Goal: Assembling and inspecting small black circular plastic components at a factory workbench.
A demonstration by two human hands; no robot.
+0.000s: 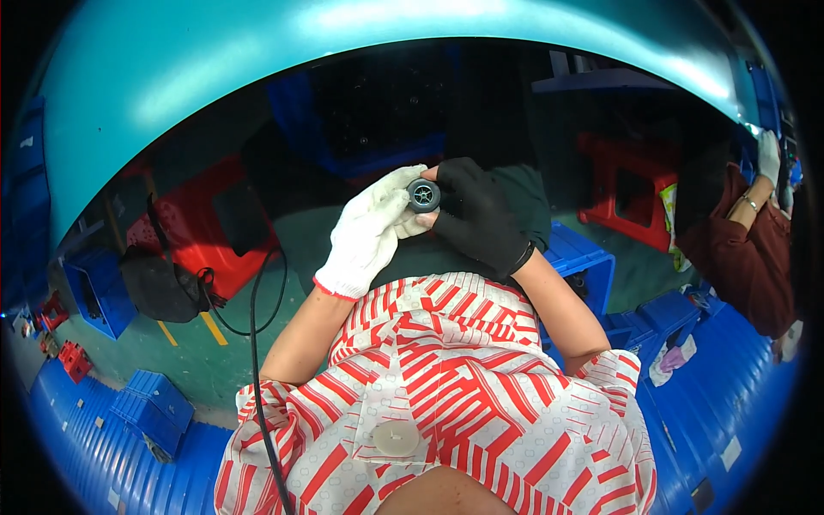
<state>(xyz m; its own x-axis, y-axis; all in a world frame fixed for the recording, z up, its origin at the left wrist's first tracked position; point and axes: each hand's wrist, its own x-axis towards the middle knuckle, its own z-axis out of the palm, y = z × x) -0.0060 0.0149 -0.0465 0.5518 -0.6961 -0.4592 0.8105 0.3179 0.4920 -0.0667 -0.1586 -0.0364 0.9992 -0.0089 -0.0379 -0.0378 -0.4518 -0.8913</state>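
Note:
A small black toy wheel [423, 196] with a spoked, silvery hub is held up in front of my body, its hub side facing up. My left hand [371, 225], in a white knit glove, grips the wheel's left side. From the right, my right hand [477, 212] in a black glove with bare fingertips pinches its upper and lower edges. Both hands meet at the wheel, above my lap and below the edge of the turquoise table [257, 73].
Beneath the table is a dark blue crate [313, 129]. Red stools [184, 236] stand left and right, with a black bag [157, 283] on the left. A black cable [254, 343] runs down my left side. Blue crates [584, 257] stand right; another person's gloved hand [768, 157] shows far right.

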